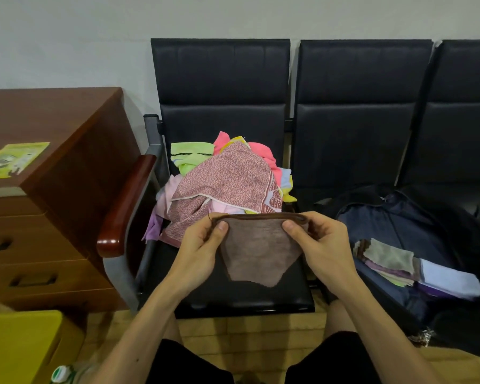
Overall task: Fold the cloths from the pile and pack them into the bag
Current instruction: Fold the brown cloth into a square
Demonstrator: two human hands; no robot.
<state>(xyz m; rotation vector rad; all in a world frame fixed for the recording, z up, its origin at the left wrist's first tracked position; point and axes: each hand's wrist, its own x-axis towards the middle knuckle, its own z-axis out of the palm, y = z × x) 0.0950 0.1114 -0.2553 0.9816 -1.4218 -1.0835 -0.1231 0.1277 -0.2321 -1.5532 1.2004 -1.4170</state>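
Black shorts [194, 364] and bare forearms, lower edge of view: a seated person facing a row of black padded chairs [355, 79].

Left hand [203, 245]: thumb and curled fingers pinch the left top corner of a brown cloth [261, 253].

Right hand [319, 239]: thumb and curled fingers pinch the right top corner of the same cloth. Top edge is stretched level between the two hands; the rest hangs loose in front of the seat, clear of it.

Pile of cloths [225, 178]: heaped on the seat of the left chair, just behind the held cloth. Topmost is a large pink patterned cloth; green, bright pink, yellow, pale blue and lilac pieces show around it.

Dark blue bag [394, 220]: lies open on the neighbouring seat to the right. Inside, folded cloths [388, 259] are stacked, a grey one on top, a pale blue one just beside it.

Wooden drawer cabinet [53, 162]: left of the chairs, with a green leaflet [16, 159] on top.

Yellow box [20, 347]: lower left corner, on the floor.
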